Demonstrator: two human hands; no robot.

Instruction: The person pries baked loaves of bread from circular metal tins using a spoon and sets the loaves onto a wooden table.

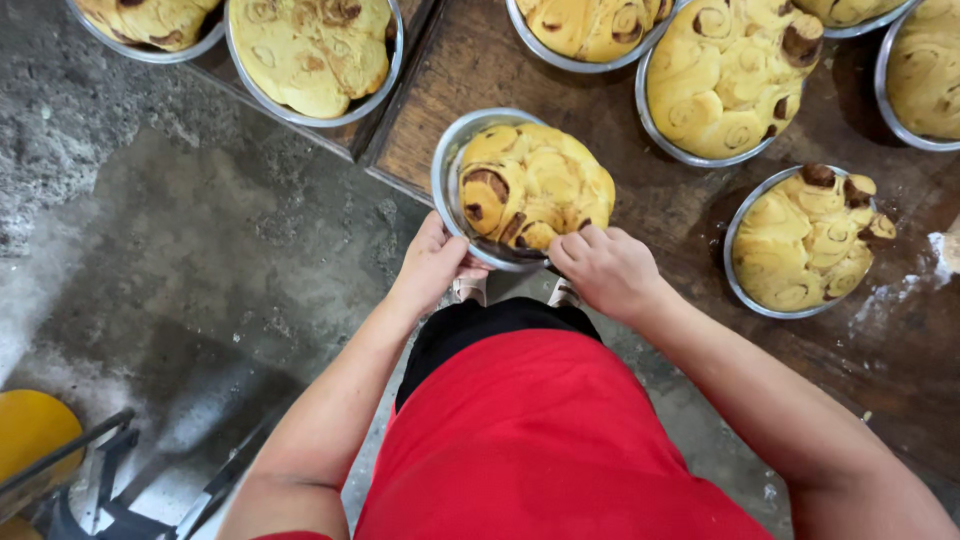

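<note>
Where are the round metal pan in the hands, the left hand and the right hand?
round metal pan (447, 165), head view, bare left rim.
left hand (432, 262), head view, back of hand.
right hand (603, 268), head view, back of hand.

Both hands — left hand (432, 262), right hand (603, 268) — grip a round metal pan (447, 180) of swirled dough rolls (533, 186) at the wooden table (450, 90) edge.

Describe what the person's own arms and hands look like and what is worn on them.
Both arms are bare all the way down, with no sleeves in view. The left hand and right hand wear no gloves, rings, watch or bracelets. Below them shows a red garment over something black.
</note>
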